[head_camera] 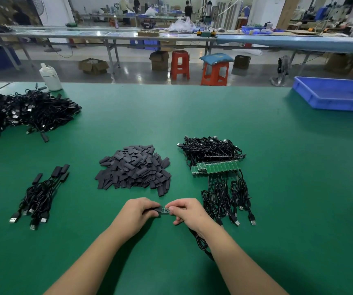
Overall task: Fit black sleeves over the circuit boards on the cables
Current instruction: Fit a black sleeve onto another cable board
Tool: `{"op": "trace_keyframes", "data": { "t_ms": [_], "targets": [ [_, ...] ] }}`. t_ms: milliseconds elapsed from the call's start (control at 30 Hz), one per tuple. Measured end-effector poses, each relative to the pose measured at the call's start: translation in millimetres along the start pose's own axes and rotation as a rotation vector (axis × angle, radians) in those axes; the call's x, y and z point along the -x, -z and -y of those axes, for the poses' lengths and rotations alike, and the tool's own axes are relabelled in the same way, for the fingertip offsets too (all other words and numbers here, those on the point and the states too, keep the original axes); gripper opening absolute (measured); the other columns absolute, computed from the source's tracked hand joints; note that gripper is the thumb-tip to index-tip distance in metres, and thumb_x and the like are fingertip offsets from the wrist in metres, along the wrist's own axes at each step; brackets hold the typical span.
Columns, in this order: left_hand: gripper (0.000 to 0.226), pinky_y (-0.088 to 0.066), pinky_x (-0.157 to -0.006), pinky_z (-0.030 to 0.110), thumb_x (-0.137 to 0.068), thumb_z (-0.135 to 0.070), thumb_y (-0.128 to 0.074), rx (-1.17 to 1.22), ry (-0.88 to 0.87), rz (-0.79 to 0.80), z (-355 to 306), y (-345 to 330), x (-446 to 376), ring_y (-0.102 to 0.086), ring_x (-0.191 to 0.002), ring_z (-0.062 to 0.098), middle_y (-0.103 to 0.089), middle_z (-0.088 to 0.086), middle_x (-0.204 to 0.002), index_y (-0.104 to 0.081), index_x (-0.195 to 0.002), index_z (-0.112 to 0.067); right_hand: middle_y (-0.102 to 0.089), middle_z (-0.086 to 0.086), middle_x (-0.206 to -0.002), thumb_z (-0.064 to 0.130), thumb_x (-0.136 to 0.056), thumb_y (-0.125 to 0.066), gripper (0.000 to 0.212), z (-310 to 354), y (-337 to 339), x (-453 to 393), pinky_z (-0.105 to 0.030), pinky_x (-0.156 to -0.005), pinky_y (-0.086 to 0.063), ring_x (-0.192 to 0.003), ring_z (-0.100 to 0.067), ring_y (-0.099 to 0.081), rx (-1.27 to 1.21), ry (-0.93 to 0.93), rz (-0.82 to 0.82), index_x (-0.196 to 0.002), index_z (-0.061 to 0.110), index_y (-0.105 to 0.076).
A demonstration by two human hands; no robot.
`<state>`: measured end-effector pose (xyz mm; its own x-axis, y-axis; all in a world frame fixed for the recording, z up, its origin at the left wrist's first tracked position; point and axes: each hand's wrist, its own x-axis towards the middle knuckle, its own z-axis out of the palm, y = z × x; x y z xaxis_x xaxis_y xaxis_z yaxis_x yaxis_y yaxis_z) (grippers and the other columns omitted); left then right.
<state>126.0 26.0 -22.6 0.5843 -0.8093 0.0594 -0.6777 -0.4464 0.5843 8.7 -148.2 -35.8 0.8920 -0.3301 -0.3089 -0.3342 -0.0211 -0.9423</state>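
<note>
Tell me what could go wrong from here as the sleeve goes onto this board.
1. The left hand holds the black sleeve only partway over the green circuit board, which the right hand pinches; a skewed push could snag the board's edge or leave it part bare.
2. The cable trails under the right wrist, so it could catch and tug the board.
3. The sleeve pile lies just ahead; a forward slip could scatter it.

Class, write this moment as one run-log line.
left hand: holds sleeve | right hand: holds circuit board | sleeve partly on
</note>
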Motion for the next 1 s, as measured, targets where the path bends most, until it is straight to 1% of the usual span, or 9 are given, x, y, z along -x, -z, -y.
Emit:
{"op": "trace_keyframes", "data": {
  "t_ms": [67, 300, 433, 567, 667, 733, 833, 933, 1000],
  "targets": [
    [0.023, -0.047, -0.086, 0.020, -0.089, -0.026, -0.071, -0.010, -0.008, -0.004, -0.2, 0.4, -0.4, -0.063, -0.091, 0.007, -0.071, -0.009, -0.100, -0.074, -0.112, -0.022, -0.069, 0.001, -0.077, 0.012, -0.093, -0.066, 0.021, -1.2, -0.5, -0.7, -0.026, -0.069, -0.060, -0.058, -0.006, -0.062, -0.004, -0.001, -0.013, -0.087, 0.029, -0.078],
    [0.025, -0.045, -0.080, 0.017, -0.089, -0.029, -0.070, -0.035, -0.018, -0.011, -2.3, -5.2, -0.3, -0.062, -0.088, 0.007, -0.071, -0.008, -0.098, -0.073, -0.113, -0.023, -0.069, -0.003, -0.078, 0.012, -0.094, -0.066, 0.023, -1.9, -2.7, -2.3, -0.031, -0.074, -0.062, -0.057, -0.006, -0.062, -0.003, -0.001, -0.057, -0.087, 0.031, -0.077],
    [0.023, -0.048, -0.079, 0.020, -0.088, -0.029, -0.071, -0.008, -0.021, -0.032, -9.9, -12.0, -0.7, -0.065, -0.087, 0.009, -0.072, -0.008, -0.095, -0.073, -0.110, -0.025, -0.070, -0.004, -0.082, 0.011, -0.094, -0.067, 0.016, -1.3, -3.3, -1.2, -0.030, -0.072, -0.061, -0.058, -0.006, -0.061, 0.003, 0.020, -0.033, -0.095, 0.025, -0.075],
    [0.025, -0.048, -0.080, 0.022, -0.088, -0.031, -0.070, -0.010, -0.011, -0.065, -14.6, -17.3, -1.4, -0.065, -0.089, 0.007, -0.073, -0.009, -0.097, -0.072, -0.112, -0.029, -0.065, -0.003, -0.080, 0.008, -0.094, -0.066, 0.016, -1.3, -3.7, -0.4, -0.026, -0.068, -0.059, -0.057, -0.005, -0.058, -0.019, 0.036, -0.031, -0.099, 0.022, -0.073],
    [0.019, -0.050, -0.079, 0.025, -0.088, -0.031, -0.070, -0.007, 0.008, -0.095, -15.8, -17.8, -0.5, -0.065, -0.087, 0.008, -0.074, -0.011, -0.095, -0.074, -0.106, -0.029, -0.066, -0.004, -0.083, 0.011, -0.095, -0.065, 0.015, -0.7, -3.6, 0.0, -0.027, -0.070, -0.060, -0.058, -0.006, -0.059, -0.002, 0.035, -0.025, -0.106, 0.018, -0.071],
    [0.014, -0.050, -0.078, 0.025, -0.087, -0.027, -0.071, 0.005, 0.013, -0.141, -16.8, -17.5, 0.3, -0.066, -0.084, 0.008, -0.074, -0.011, -0.092, -0.075, -0.101, -0.027, -0.069, -0.003, -0.087, 0.016, -0.097, -0.063, 0.017, 0.9, -4.3, 0.2, -0.027, -0.071, -0.060, -0.059, -0.006, -0.059, 0.019, 0.023, -0.019, -0.113, 0.016, -0.070],
    [0.014, -0.047, -0.075, 0.021, -0.085, -0.022, -0.074, 0.016, 0.015, -0.203, -17.6, -16.9, 0.7, -0.064, -0.081, 0.007, -0.074, -0.010, -0.090, -0.076, -0.099, -0.024, -0.071, 0.004, -0.086, 0.022, -0.100, -0.056, 0.021, 4.9, -4.8, 1.2, -0.028, -0.070, -0.060, -0.058, -0.006, -0.058, 0.070, 0.005, -0.007, -0.112, 0.013, -0.070],
    [0.016, -0.043, -0.074, 0.015, -0.085, -0.021, -0.073, 0.006, 0.003, -0.199, -17.6, -16.4, 0.4, -0.061, -0.080, 0.004, -0.073, -0.011, -0.090, -0.075, -0.101, -0.024, -0.068, 0.002, -0.081, 0.020, -0.102, -0.052, 0.022, 6.8, -3.5, 2.9, -0.027, -0.067, -0.059, -0.058, -0.009, -0.056, 0.093, -0.001, 0.022, -0.110, 0.008, -0.069],
    [0.016, -0.044, -0.076, 0.016, -0.086, -0.021, -0.072, 0.008, -0.016, -0.180, -17.7, -17.0, -0.2, -0.061, -0.082, 0.004, -0.072, -0.011, -0.090, -0.075, -0.102, -0.024, -0.062, 0.000, -0.077, 0.018, -0.104, -0.049, 0.023, 7.6, -2.5, 4.2, -0.025, -0.065, -0.057, -0.057, -0.010, -0.055, 0.102, 0.001, 0.044, -0.107, 0.005, -0.068]
  ]
}}
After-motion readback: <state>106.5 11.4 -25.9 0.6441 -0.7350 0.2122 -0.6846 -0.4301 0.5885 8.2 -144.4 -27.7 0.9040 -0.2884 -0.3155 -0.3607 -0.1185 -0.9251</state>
